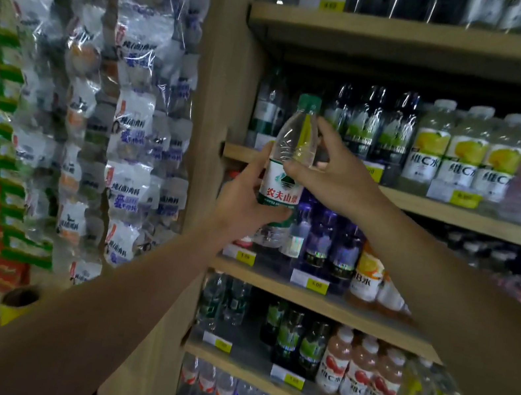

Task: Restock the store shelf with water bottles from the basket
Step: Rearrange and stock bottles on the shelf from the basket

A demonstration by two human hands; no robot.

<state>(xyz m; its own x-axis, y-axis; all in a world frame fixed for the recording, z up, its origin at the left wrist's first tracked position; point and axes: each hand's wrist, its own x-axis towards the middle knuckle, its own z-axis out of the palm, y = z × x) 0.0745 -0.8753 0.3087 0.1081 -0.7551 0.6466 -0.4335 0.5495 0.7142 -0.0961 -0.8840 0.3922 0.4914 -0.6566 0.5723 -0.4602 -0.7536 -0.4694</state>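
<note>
A clear water bottle (289, 153) with a green cap and a green-and-white label stands upright in the air in front of the wooden shelf (457, 218). My left hand (244, 201) grips its lower half around the label. My right hand (333, 172) holds the upper part, thumb on the front and fingers curled behind the neck. The bottle is level with the second shelf, at its left end, where a similar green-labelled bottle (268, 108) stands with a gap beside it. The basket is out of view.
The shelves hold rows of dark bottles (366, 122), yellow-labelled drinks (462, 152) and purple bottles (324, 243) below. A wooden upright (213, 119) bounds the shelf on the left. Hanging snack packets (129, 104) fill the rack to the left.
</note>
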